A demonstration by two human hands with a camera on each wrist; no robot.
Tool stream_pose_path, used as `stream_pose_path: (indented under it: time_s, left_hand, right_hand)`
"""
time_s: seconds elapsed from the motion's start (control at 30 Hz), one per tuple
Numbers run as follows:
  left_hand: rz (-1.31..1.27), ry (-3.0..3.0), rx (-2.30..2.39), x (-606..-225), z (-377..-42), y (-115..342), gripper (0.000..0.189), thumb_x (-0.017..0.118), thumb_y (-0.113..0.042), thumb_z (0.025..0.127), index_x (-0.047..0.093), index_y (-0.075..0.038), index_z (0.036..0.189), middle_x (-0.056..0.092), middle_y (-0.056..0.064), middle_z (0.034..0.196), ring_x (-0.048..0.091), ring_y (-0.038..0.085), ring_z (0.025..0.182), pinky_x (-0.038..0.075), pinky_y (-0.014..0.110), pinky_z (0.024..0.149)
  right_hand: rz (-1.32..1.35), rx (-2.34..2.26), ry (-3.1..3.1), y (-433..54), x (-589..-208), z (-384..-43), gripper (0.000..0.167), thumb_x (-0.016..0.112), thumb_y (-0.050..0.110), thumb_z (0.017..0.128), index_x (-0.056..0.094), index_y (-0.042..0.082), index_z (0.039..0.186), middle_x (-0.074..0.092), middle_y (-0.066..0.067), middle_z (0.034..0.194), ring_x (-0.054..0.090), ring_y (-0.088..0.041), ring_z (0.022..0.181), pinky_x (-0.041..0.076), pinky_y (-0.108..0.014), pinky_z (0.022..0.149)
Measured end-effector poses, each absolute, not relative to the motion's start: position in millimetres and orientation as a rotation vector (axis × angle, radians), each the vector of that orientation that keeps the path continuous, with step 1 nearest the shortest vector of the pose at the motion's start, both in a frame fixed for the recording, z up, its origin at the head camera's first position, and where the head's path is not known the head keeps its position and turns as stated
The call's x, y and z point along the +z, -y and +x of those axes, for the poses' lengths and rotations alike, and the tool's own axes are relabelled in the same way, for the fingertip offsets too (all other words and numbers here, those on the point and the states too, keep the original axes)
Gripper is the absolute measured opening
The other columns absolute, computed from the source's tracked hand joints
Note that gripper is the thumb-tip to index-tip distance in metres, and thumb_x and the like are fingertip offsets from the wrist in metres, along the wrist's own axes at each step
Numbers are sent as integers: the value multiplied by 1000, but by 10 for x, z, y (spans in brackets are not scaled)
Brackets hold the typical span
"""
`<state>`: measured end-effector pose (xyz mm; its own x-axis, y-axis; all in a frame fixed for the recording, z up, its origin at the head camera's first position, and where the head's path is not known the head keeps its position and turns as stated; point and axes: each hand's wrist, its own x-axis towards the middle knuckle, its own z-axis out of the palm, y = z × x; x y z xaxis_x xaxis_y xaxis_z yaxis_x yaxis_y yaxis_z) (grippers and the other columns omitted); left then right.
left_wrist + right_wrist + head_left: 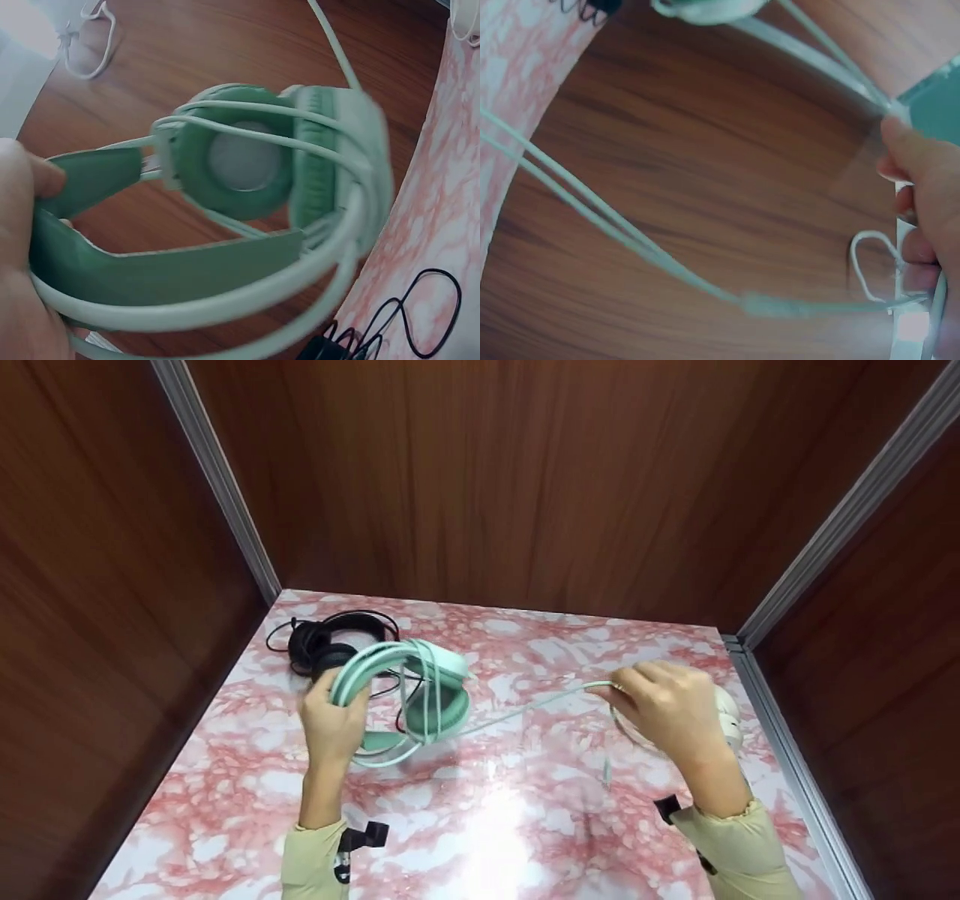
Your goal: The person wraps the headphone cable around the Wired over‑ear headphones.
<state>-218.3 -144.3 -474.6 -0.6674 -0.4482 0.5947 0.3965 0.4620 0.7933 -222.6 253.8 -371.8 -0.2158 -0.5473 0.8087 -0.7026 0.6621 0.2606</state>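
While gripping the mint-green headphones (442, 710) by the headband (187, 270) in a curled left hand (330, 724), pinching the cable (525, 709) between thumb and bent fingers of the right hand (667, 709). Held over the pink-marbled worktop (247, 780), close to black headphones (306, 645). Wrapped across the ear cups: turns of that same cable. Being wound on or off: cannot tell. To judge by this, best keep the span lightly taut, never tugging at the cup; guide each turn singly; steady the headband without squeezing. Watch the thicker sleeve (772, 305), where two strands meet, for snags. Keep clear of the white object (727, 716) partly hidden behind the right hand. On the headphones, no legible brand or label. On the black wrist mount (367, 835), only pale marks, too small to read.
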Motion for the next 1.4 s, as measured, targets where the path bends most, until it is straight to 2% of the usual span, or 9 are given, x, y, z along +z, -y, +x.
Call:
stream_pose_path:
  time_s: [0.17, 0.3, 0.43, 0.7, 0.83, 0.97, 1.13, 1.33, 1.4]
  left_hand:
    - [-163, 2061, -1274, -4723, -2162, 1325, 23, 77, -5, 72, 72, -10, 93, 66, -3, 73, 57, 14, 64, 46, 27, 61]
    - [-356, 2135, -1312, -4656, -2091, 1185, 27, 76, -5, 71, 72, -13, 97, 64, -8, 75, 57, 12, 64, 48, 29, 62]
    - [-562, 2172, -1386, -4575, -2042, 1056, 35, 77, -3, 70, 72, -15, 103, 65, -10, 80, 58, 11, 69, 49, 31, 67]
    - [-952, 2073, -1725, -4547, -2041, 905, 27, 67, 7, 74, 68, -4, 99, 58, -1, 74, 50, 12, 66, 43, 27, 61]
    - [-1112, 1844, -2052, -4636, -2122, 892, 24, 60, 4, 79, 66, 5, 102, 57, 5, 73, 44, 13, 50, 39, 25, 43]
    - [-1248, 1544, -2316, -4737, -2205, 862, 31, 48, 6, 76, 64, 7, 102, 42, 6, 52, 27, 13, 30, 24, 24, 25]
    - [-1476, 969, -2676, -4830, -2295, 765, 34, 44, 0, 89, 62, 2, 116, 25, 1, 48, 22, 9, 32, 19, 19, 30]
    - [-1377, 418, -3007, -4922, -2285, 692, 16, 46, -12, 96, 60, -5, 95, 21, 0, 56, 22, 9, 41, 20, 18, 39]
    - [-1264, 302, -3066, -4933, -2266, 685, 17, 48, -14, 95, 60, -2, 98, 20, -1, 57, 22, 9, 42, 22, 18, 41]
  right_hand:
    - [868, 234, 1746, -2489, -3664, -2314, 58, 69, 56, 82, 43, 13, 53, 32, 2, 46, 24, -14, 35, 13, -28, 36]
    - [799, 292, 1735, -2452, -3645, -2418, 64, 68, 65, 77, 41, 12, 53, 30, 3, 47, 20, -13, 36, 9, -28, 37]
    - [778, 380, 1815, -2450, -3645, -2508, 62, 67, 67, 77, 47, 12, 56, 37, 2, 47, 28, -12, 37, 15, -28, 37]
    - [760, 617, 1998, -2448, -3728, -2631, 50, 85, 49, 67, 53, 11, 58, 42, 4, 51, 34, -9, 45, 25, -29, 43]
    - [740, 771, 2139, -2395, -3799, -2711, 42, 89, 40, 65, 59, 12, 59, 46, 7, 52, 38, -7, 47, 29, -24, 44]
    - [710, 1067, 2333, -2309, -3909, -2770, 35, 88, 35, 69, 62, 13, 61, 50, 8, 54, 42, -7, 50, 32, -20, 44]
    - [732, 1311, 2473, -2213, -4068, -2805, 29, 83, 30, 77, 63, 14, 64, 48, 7, 56, 41, -8, 53, 33, -22, 46]
    - [818, 1421, 2500, -2147, -4346, -2840, 26, 68, 13, 90, 64, 8, 66, 51, 6, 59, 44, -8, 55, 34, -22, 49]
    - [852, 1454, 2498, -2132, -4457, -2843, 23, 64, 6, 91, 65, 3, 68, 53, 5, 61, 46, -8, 56, 36, -22, 50]
